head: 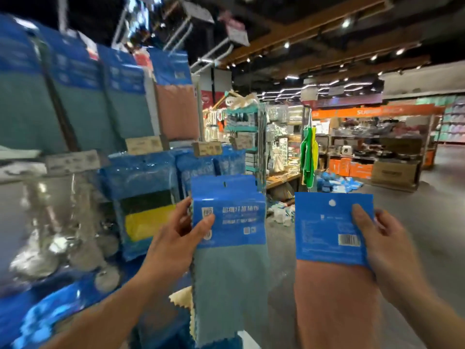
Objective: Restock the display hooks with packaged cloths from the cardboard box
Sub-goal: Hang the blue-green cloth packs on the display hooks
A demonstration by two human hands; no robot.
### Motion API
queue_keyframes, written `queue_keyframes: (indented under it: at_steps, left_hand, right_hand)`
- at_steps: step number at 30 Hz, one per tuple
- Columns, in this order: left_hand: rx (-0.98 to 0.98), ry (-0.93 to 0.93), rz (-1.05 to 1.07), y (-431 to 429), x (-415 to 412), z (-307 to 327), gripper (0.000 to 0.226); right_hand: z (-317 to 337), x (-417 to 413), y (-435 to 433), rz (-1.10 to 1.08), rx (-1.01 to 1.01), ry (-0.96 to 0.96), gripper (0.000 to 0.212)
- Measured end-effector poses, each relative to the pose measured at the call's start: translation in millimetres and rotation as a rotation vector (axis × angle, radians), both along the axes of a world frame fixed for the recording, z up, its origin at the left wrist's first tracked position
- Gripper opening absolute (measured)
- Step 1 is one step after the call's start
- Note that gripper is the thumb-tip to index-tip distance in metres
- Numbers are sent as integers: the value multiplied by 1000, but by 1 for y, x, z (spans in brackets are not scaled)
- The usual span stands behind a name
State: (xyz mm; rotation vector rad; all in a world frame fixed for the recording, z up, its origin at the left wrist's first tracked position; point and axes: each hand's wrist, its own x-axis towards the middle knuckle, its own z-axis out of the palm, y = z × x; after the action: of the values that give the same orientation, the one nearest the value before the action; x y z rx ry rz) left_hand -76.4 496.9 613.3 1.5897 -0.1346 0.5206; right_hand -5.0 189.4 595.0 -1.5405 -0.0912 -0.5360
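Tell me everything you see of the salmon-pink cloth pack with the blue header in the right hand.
The salmon-pink cloth pack is held upright, back towards the camera. Its glossy blue plastic header has a round hang hole, fine print and a barcode; matte pink cloth hangs flat below. The right hand pinches the header's right edge, thumb on its face.
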Motion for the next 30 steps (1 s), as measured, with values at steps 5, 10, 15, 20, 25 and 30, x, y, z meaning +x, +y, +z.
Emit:
queue_keyframes:
  at_steps: [5,10,15,20,25,30]
  left_hand:
    - [56,-70,106,44,-24,37,29]
    - [80,-101,131,67,-36,67,31]
    - [35,-118,129,76,-30,89,28]
    - [1,-178,126,91,-2,103,29]
    - [-87,-233,117,112,41,121,37]
    - [-46,-278,156,126,70,157,29]
  right_hand:
    - [39,11,52,25,-70,-77,29]
    - [70,33,82,136,-24,-18,25]
    - [99,53,102,255,25,35,21]
    - [130,91,125,246,22,-34,31]
    - [167,134,156,234,91,-66,41]
    - [211,164,184,238,62,-130,33]
